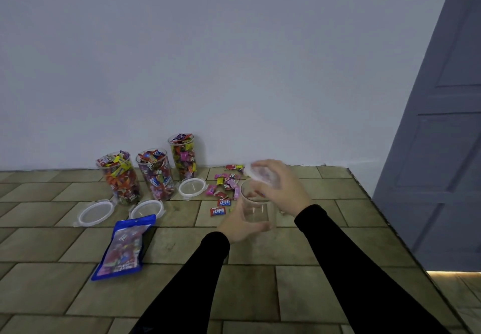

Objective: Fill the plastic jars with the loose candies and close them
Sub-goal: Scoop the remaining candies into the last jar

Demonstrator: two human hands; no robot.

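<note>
So the main thing here is the empty clear plastic jar (256, 207) standing upright on the brown tile-pattern surface (299, 250), open mouth straight up, long axis vertical. The left hand (240, 225) is wrapped round its lower body from the near-left side, steadying it. The right hand (282, 184) sits just above and a little right of the rim, fingers curled round the round translucent white lid (260, 173), which is tilted and clear of the jar mouth, so the jar is open at the moment. It's a bit blurry up there, so I can't tell exactly how the fingertips sit on the lid. What matters for the next bit, I reckon: the scattered loose wrapped candies in pink, red and yellow (225, 190) lie just to the left of and behind the jar, right beside it, so the left hand is the nearer one to scoop from, but it's busy holding the jar, and the right has the lid. One of them has to let go first, probably the lid going down somewhere. Over to the left, three tall clear jars already stuffed with candies (153, 174) stand open near the wall, with their three white-rimmed lids (147, 210) lying flat in front, none of them closed yet.
</note>
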